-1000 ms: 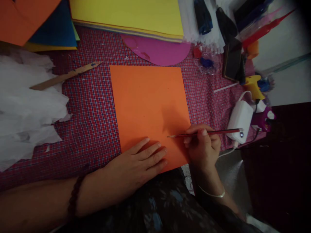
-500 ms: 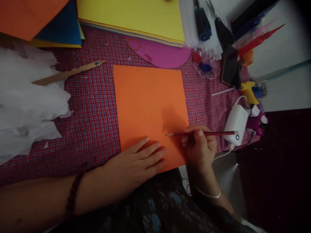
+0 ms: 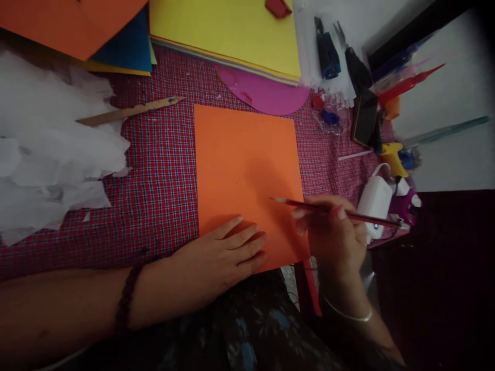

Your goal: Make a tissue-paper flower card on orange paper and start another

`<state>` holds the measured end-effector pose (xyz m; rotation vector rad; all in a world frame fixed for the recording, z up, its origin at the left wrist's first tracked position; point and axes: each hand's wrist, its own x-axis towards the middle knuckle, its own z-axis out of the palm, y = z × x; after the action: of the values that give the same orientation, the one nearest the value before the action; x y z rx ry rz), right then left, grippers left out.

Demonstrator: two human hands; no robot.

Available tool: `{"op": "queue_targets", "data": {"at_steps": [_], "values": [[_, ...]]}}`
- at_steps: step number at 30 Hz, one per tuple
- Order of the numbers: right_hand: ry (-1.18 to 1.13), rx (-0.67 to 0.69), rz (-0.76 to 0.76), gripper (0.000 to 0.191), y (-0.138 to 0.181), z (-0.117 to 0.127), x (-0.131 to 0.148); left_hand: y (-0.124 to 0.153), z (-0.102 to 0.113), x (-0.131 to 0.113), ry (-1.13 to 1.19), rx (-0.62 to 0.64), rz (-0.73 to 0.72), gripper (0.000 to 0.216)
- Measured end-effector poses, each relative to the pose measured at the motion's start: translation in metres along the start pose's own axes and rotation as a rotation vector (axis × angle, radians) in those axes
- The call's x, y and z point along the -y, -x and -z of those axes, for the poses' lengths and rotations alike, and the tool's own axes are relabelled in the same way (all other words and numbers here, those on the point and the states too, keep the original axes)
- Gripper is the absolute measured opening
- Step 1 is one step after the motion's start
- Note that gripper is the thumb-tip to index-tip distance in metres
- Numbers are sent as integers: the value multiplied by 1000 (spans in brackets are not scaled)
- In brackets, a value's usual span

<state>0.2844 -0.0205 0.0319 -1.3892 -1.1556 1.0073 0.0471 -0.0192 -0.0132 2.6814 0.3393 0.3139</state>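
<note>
A sheet of orange paper lies flat on the checked cloth in front of me. My left hand rests on its lower left part, palm down with the fingers spread. Over the sheet's right edge, my right hand grips a dark red pencil between thumb and fingers. The pencil's sharpened tip points left above the paper; whether it touches the surface I cannot tell. A soft shadow of the hand falls on the sheet. No marks from the pencil are clearly visible.
A red checked cloth covers the table. White paper scraps and a wooden stick lie at left. Behind are a yellow paper stack and a pink disc. On the right are a cutter, a phone and a white power bank.
My right hand has shifted right and slightly down, and the pencil now slants, its tip further right and higher. My left hand stays on the sheet. The whole view has shifted a little.
</note>
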Motion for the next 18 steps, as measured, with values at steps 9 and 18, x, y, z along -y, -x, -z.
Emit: {"op": "queue_targets", "data": {"at_steps": [9, 18], "values": [[-90, 363, -15, 8, -75, -38, 2, 1, -6, 0, -14, -83, -2, 43], [92, 273, 46, 7, -76, -45, -29, -1, -7, 0, -40, -170, 11, 33]]}}
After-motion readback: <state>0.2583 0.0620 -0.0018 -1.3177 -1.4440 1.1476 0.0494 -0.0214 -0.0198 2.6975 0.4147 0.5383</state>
